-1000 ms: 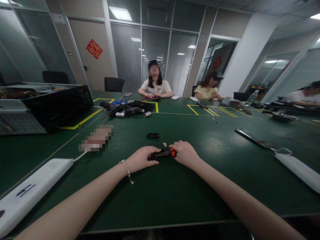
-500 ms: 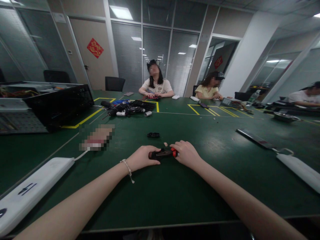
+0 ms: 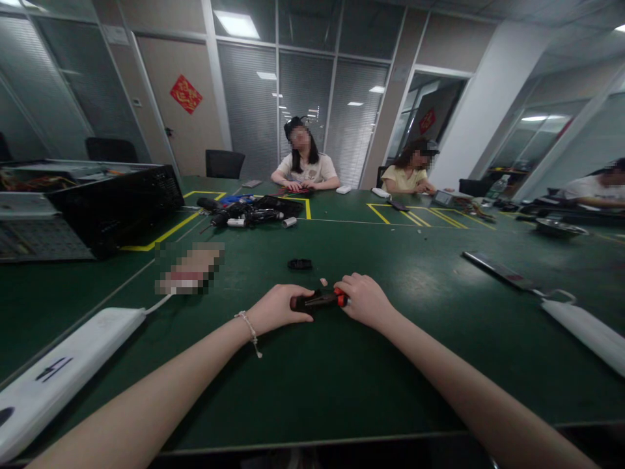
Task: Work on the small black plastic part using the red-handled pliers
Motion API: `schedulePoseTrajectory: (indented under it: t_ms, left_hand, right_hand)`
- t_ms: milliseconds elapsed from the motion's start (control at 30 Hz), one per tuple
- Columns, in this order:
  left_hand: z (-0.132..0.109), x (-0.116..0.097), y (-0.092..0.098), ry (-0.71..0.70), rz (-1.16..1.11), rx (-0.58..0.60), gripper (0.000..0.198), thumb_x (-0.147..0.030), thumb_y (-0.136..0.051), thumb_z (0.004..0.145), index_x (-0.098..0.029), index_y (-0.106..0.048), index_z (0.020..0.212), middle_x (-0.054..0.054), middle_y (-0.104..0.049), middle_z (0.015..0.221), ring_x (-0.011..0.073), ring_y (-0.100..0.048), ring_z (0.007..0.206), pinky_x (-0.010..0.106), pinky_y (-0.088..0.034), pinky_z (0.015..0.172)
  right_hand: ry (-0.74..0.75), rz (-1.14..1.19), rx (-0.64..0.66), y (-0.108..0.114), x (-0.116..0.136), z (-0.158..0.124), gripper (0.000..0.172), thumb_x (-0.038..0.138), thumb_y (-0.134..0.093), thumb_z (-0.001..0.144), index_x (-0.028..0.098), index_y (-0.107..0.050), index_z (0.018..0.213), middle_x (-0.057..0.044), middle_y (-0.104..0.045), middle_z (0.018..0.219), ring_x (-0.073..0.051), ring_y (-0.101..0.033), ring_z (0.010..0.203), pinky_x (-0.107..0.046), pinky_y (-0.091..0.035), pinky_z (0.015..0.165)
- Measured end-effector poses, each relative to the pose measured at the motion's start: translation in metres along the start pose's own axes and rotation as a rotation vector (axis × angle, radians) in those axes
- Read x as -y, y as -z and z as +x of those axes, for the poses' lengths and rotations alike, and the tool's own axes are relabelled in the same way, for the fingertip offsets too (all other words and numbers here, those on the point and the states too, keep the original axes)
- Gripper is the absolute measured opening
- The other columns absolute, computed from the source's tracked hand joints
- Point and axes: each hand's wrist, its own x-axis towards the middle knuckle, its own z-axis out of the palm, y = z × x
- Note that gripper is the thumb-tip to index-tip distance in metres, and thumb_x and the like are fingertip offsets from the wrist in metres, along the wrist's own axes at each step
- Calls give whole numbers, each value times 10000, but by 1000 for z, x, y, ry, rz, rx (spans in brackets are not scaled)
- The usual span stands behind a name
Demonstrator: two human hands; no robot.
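Near the middle of the green table [image 3: 312,378], my left hand [image 3: 280,305] grips the left end of a dark object [image 3: 319,301] between thumb and fingers. At its right end, my right hand [image 3: 365,301] is closed around red-and-black handles [image 3: 340,298], partly hidden by the fingers. Just beyond lies a small pale piece [image 3: 323,282]. Farther off is a small black part [image 3: 299,264], touched by neither hand.
At the left stand a black computer case [image 3: 117,212] and a white power bank-like block [image 3: 73,368]. Tools and black parts [image 3: 251,210] are piled beyond. A flat dark device [image 3: 498,270] lies right. Several people sit across the table.
Both hands keep nearly the same place and hold. The person across the table has tilted their head slightly to the left.
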Motion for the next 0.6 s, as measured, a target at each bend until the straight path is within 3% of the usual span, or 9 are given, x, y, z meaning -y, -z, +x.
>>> schedulePoseTrajectory:
  t_ms: [600]
  left_hand:
    - [-1, -1, 2, 12, -9, 25, 545, -453, -622, 678, -245, -495, 1165, 20, -595, 989, 149, -528, 705, 236, -393, 597]
  right_hand:
    - [12, -24, -16, 0, -7, -4, 257, 228, -526, 692, 175, -578, 938, -53, -580, 878, -174, -469, 785, -281, -341, 681]
